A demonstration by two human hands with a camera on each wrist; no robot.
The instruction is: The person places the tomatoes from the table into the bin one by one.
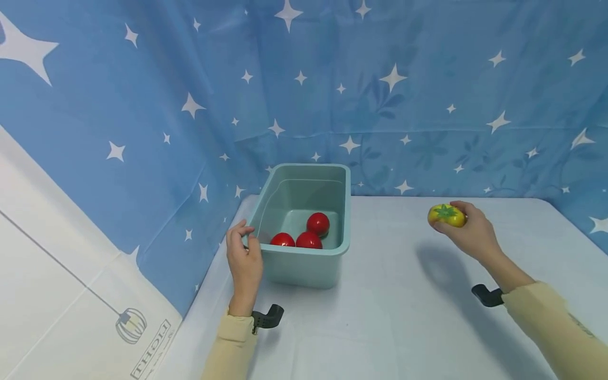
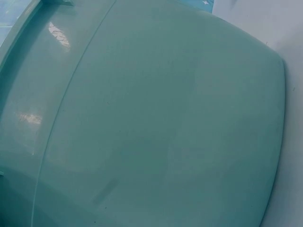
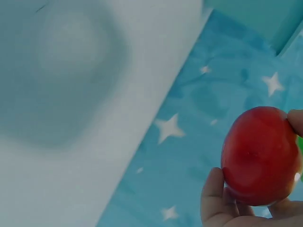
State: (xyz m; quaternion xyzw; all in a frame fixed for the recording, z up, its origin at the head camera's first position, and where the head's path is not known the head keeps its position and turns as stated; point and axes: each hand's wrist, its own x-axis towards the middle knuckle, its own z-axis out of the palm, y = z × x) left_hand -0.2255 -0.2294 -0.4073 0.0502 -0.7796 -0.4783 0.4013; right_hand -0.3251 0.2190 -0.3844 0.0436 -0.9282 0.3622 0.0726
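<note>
My left hand [image 1: 245,264] grips the near left corner of a teal plastic bin [image 1: 304,269], fingers over its rim. The bin's wall [image 2: 156,113] fills the left wrist view, which shows no fingers. Inside the bin sit red balls or round fruits [image 1: 318,224], three of them visible. To the right, my right hand [image 1: 472,232] holds a toy tomato [image 1: 444,215] above the table, yellow with a green leaf shape on top. From the right wrist camera, the tomato's red underside [image 3: 258,156] shows, with fingers [image 3: 213,194] around it.
A white-covered table [image 1: 380,316] lies under both hands. Behind it and to the left hangs a blue curtain [image 1: 323,105] with white stars. A pale panel with a lamp drawing [image 1: 130,325] is at the lower left. The right hand's shadow falls on the table.
</note>
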